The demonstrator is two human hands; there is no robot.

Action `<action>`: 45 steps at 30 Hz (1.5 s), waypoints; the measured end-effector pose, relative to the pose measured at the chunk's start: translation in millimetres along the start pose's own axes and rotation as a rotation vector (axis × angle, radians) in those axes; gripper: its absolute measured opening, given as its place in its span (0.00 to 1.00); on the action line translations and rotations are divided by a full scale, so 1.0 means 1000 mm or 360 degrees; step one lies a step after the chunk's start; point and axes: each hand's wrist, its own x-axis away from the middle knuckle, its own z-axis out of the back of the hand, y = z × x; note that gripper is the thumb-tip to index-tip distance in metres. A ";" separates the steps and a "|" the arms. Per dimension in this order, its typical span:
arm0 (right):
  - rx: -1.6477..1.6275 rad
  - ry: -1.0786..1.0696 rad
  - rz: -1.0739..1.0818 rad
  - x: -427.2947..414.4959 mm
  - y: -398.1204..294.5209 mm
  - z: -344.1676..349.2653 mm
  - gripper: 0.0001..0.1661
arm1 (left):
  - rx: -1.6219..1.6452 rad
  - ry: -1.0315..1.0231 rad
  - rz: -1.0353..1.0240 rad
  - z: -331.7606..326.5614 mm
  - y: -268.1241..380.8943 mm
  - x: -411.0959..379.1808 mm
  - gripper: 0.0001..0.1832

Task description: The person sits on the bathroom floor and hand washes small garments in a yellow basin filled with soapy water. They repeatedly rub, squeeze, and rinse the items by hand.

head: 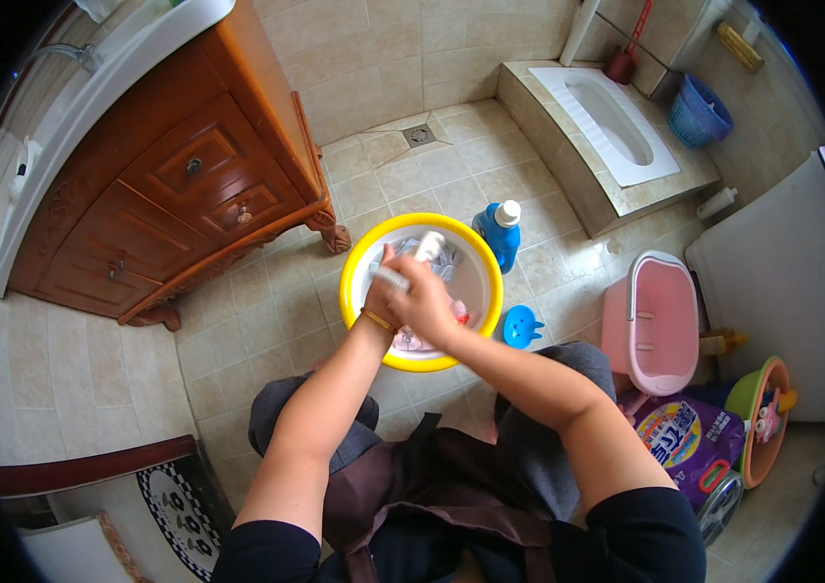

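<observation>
A round white basin with a yellow rim (349,306) stands on the floor tiles between my knees. In it lie wet pale grey-blue cloth (445,271) and pink cloth (412,339) with a bit of red. Over the basin, my right hand (423,295) grips a bunched white cloth (429,246), blurred by motion. My left hand (380,295), with a bracelet on its wrist, is pressed against the right one and holds the same cloth; the right hand partly covers its fingers. Just beyond the rim stand a blue bottle with a white cap (498,237) and a small blue bunny-eared scoop (522,326).
A carved wooden vanity cabinet (186,182) fills the left side. Ahead are a floor drain (419,135) and a raised squat toilet (609,124). To the right stand a pink bucket (616,328), a purple detergent bag (704,437), a green-and-orange basin (755,466) and a white appliance (769,291).
</observation>
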 end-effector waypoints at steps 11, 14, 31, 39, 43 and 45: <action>0.0636 0.0419 -0.0299 -0.035 0.032 0.024 0.15 | 0.0028 0.0567 0.0039 -0.064 -0.016 0.002 0.20; 0.0563 0.0265 -0.0149 -0.016 0.017 0.007 0.15 | -0.0047 0.0642 -0.0005 -0.026 -0.011 0.005 0.19; -0.1374 0.0162 -0.1309 -0.054 0.039 0.049 0.17 | 0.0409 0.0923 -0.0123 -0.031 0.002 0.003 0.31; -0.1787 0.0229 -0.1470 -0.054 0.023 0.041 0.19 | 0.0299 0.0257 0.0353 -0.039 -0.028 0.016 0.50; -0.1808 0.0001 -0.1240 -0.048 0.016 0.041 0.18 | 0.0301 -0.0031 0.0047 -0.081 0.001 0.012 0.48; -0.1452 -0.0050 -0.1021 -0.048 0.021 0.042 0.19 | 0.0268 -0.0209 -0.0034 -0.066 0.023 0.005 0.36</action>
